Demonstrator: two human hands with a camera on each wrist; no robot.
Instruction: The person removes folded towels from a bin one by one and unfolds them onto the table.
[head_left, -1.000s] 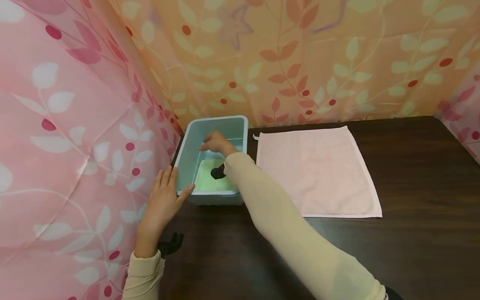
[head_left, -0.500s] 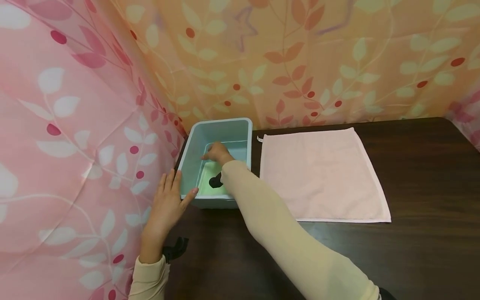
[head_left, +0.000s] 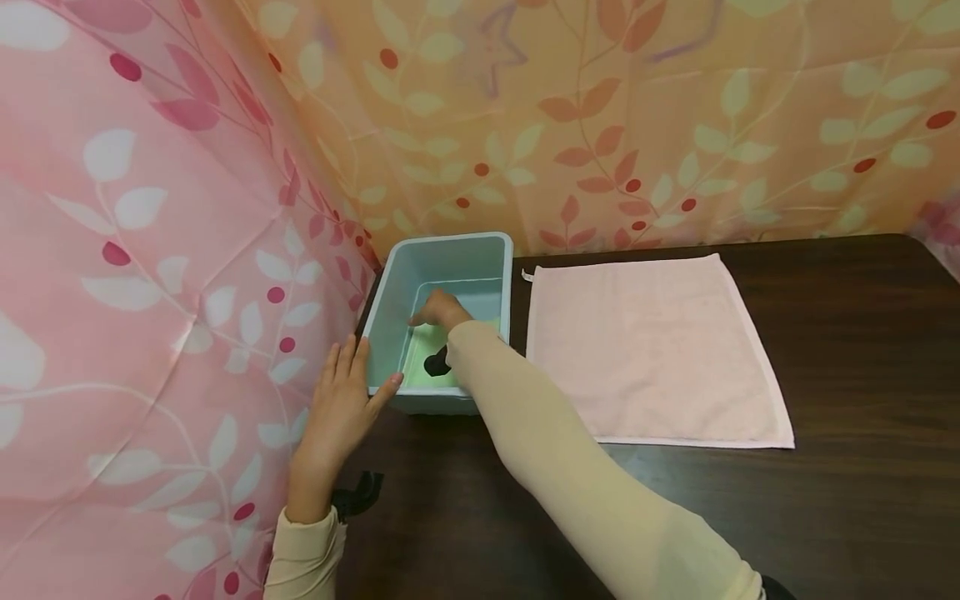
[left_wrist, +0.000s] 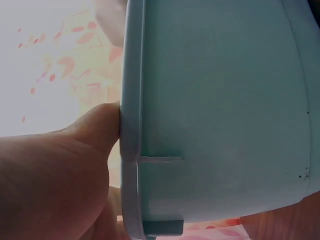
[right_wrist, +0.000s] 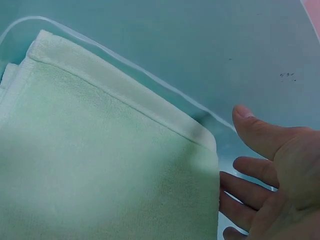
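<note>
A light blue plastic bin stands at the table's left rear. My left hand rests at its near left corner, fingers straight along the side and thumb on the near rim. On the bin's floor lies a folded pale green towel, flat with a hemmed edge. My right hand is inside the bin, its fingers loosely extended. Its fingertips are right at the towel's far edge, with the thumb raised apart. In the head view the right forearm crosses the bin's right rim and hides part of the towel.
A pale pink towel lies spread flat on the dark wood table, right of the bin. A pink floral curtain hangs close on the left, an orange floral one behind the table.
My right hand has come down and slightly nearer, toward the green towel's far edge. The left hand stays at the bin's corner. The head view has shifted slightly.
</note>
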